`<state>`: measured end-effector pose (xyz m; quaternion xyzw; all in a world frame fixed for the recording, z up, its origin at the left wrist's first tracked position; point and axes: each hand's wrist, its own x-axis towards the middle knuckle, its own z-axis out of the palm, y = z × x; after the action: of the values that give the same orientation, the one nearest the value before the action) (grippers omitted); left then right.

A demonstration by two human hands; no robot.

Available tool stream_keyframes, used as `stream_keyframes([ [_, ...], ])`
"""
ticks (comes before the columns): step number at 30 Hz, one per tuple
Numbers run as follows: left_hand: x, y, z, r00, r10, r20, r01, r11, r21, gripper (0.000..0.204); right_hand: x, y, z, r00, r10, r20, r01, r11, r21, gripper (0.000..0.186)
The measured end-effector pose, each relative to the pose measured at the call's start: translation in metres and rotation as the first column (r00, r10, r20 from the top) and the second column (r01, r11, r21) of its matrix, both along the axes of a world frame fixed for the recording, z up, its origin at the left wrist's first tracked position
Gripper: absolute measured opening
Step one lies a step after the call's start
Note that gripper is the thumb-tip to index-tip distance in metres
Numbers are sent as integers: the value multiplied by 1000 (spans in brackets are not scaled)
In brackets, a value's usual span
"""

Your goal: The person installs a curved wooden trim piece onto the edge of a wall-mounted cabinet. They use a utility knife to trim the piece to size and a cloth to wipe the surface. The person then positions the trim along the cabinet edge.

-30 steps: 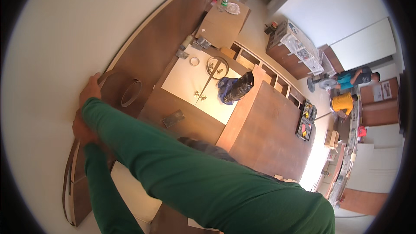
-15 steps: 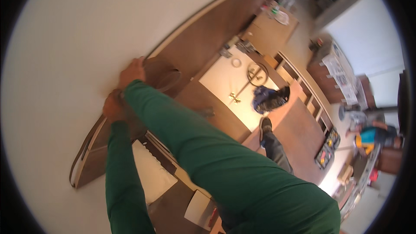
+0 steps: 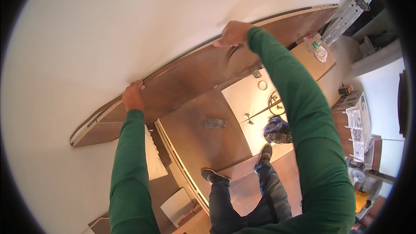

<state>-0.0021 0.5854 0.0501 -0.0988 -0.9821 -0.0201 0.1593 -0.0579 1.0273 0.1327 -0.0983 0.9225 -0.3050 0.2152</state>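
Head view showed me the panel (image 3: 182,89) along the wall (image 3: 108,39), seemingly stiff, heavy, best held by its top edge; the strip (image 3: 97,112) there looked thin, springy. Left hand (image 3: 133,97) and right hand (image 3: 234,34) bent their fingers over that edge; whether either clamped, I couldn't tell. Beyond lay a grey block (image 3: 215,123).

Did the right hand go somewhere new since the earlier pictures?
Yes. The right hand has moved along the edge of the long brown panel, away from the left hand and toward the panel's end at the picture's upper right.
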Motion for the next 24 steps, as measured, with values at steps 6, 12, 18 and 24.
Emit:
stream_keyframes([
  [6,-3,5,-1,999,27,-18,-27,1000,-11,13,-8,89,20,996,-92,14,90,990,110,54],
  [12,-6,2,-8,996,87,2,-87,996,-25,16,4,118,36,995,-14,103,-33,899,436,50],
  [18,-4,6,-13,993,115,6,-114,993,-11,16,23,188,31,986,-132,104,85,926,368,51],
  [24,-5,4,-9,992,128,-7,-129,990,-60,15,-15,216,-2,970,-7,-244,67,969,239,55],
])
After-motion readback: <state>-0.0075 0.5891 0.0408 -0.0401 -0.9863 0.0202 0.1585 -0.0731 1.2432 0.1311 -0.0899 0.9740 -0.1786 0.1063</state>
